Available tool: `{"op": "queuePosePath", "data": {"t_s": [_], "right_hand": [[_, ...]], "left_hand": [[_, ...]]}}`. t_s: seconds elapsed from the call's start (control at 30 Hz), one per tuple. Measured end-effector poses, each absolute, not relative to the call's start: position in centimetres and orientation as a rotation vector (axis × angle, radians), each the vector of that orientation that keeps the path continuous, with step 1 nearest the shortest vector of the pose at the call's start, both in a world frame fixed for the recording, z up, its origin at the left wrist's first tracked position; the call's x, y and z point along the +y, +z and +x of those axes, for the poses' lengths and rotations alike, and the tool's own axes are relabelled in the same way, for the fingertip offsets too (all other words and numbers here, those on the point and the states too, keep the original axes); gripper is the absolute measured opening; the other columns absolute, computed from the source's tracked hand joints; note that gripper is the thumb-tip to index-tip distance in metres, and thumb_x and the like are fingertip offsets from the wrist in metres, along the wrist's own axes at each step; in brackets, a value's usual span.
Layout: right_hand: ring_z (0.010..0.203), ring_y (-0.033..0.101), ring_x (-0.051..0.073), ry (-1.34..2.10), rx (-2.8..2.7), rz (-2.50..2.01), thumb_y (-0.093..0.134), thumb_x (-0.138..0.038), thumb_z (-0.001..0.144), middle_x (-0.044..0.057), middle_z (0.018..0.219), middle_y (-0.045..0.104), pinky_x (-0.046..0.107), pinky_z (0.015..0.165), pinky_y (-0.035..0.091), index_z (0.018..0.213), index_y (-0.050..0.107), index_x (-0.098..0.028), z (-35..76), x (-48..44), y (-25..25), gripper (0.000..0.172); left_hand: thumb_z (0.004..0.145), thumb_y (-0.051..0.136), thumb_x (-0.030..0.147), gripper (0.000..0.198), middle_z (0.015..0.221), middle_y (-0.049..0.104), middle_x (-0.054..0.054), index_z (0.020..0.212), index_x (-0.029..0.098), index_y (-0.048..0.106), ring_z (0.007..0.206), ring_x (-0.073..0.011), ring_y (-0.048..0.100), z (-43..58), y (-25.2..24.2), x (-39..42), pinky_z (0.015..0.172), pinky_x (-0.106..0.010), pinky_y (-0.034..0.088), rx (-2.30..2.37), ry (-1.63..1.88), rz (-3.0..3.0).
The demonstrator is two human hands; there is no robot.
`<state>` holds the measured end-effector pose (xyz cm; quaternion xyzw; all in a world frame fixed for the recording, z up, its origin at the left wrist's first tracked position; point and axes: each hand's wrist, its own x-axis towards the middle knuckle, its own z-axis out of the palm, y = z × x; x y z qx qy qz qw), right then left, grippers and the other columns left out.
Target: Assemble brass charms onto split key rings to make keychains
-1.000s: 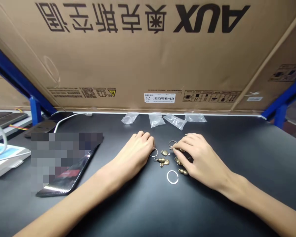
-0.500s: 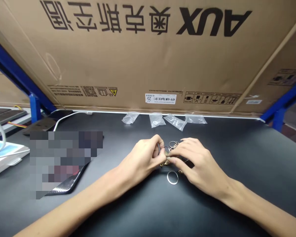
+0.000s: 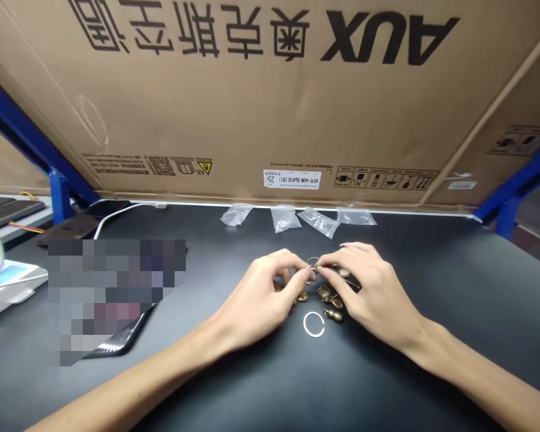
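Note:
My left hand [image 3: 272,288] is closed in a pinch on a small silvery key ring [image 3: 314,260], which shows partly behind the fingertips. On its other side my right hand [image 3: 364,285] pinches the same piece, fingertips almost touching the left ones. Under and between the hands lie several bronze-coloured charms; one small gourd-shaped charm [image 3: 334,315] is nearest to me. Another brassy charm [image 3: 302,297] peeks out beside the left thumb. A larger flat silver ring [image 3: 306,329] lies loose on the black tabletop, below the hands. The fingers hide some of the metal pieces.
Small clear plastic bags [image 3: 285,219] lie along the table's back edge. Behind them stands a large cardboard box [image 3: 234,114] between blue metal posts [image 3: 59,195]. A blurred-out patch covers a dark device [image 3: 117,342] at left, near a white box [image 3: 9,288] and cables.
The hands have shifted slightly, and the fingertips have met around the small metal piece. My right hand has lifted a little, uncovering more of the bronze charms beneath.

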<state>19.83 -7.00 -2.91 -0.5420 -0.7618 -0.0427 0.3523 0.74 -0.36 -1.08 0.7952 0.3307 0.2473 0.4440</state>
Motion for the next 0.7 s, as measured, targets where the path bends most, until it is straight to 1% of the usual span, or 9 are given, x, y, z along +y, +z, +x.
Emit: {"op": "queuePosePath", "data": {"t_s": [0.1, 0.27, 0.33, 0.47, 0.7], "right_hand": [[0.085, 0.065, 0.018, -0.100, -1.963, -1.399, 0.055, -0.018, 0.096, -0.002, 0.090, 0.073, 0.040, 0.096, 0.041, 0.095, 0.063, -0.023, 19.98, -6.91, -2.84, 0.010], [0.085, 0.065, 0.018, -0.008, -1.914, -1.434, 0.056, -0.020, 0.095, -0.003, 0.089, 0.072, 0.036, 0.089, 0.044, 0.091, 0.064, -0.024, 19.99, -7.01, -2.62, 0.010], [0.086, 0.065, 0.017, 0.054, -1.885, -1.448, 0.057, -0.021, 0.095, -0.004, 0.089, 0.072, 0.034, 0.087, 0.044, 0.089, 0.064, -0.025, 19.90, -7.07, -2.56, 0.009], [0.086, 0.064, 0.017, 0.097, -1.848, -1.451, 0.058, -0.020, 0.094, -0.004, 0.088, 0.072, 0.033, 0.086, 0.044, 0.087, 0.064, -0.025, 19.67, -7.12, -2.46, 0.010], [0.087, 0.064, 0.018, 0.126, -1.821, -1.489, 0.058, -0.023, 0.094, -0.003, 0.089, 0.072, 0.034, 0.088, 0.042, 0.086, 0.064, -0.025, 19.63, -7.18, -2.40, 0.010]], "left_hand": [[0.093, 0.053, 0.034, 0.024, 0.083, 0.065, -0.002, 0.088, 0.019, 0.072, 0.065, -0.0126, 0.054, 0.70, -0.95, -0.20, 0.061, -0.025, 0.046, 0.701, 0.552, 1.827], [0.089, 0.060, 0.031, 0.021, 0.082, 0.063, -0.003, 0.087, 0.016, 0.074, 0.063, -0.0109, 0.052, 0.66, -0.56, -0.15, 0.061, -0.025, 0.047, 0.598, 0.529, 1.705], [0.088, 0.061, 0.030, 0.019, 0.081, 0.062, -0.002, 0.087, 0.016, 0.074, 0.062, -0.0099, 0.050, 0.63, -0.55, -0.18, 0.058, -0.023, 0.046, 0.585, 0.525, 1.682], [0.090, 0.058, 0.027, 0.018, 0.081, 0.059, -0.002, 0.089, 0.017, 0.074, 0.061, -0.0090, 0.048, 0.58, -0.81, -0.23, 0.046, -0.018, 0.038, 0.571, 0.504, 1.661], [0.091, 0.059, 0.032, 0.022, 0.085, 0.060, -0.003, 0.093, 0.015, 0.073, 0.061, -0.0084, 0.050, 0.44, -0.99, -0.06, 0.046, -0.017, 0.039, 0.584, 0.480, 1.684]]}}
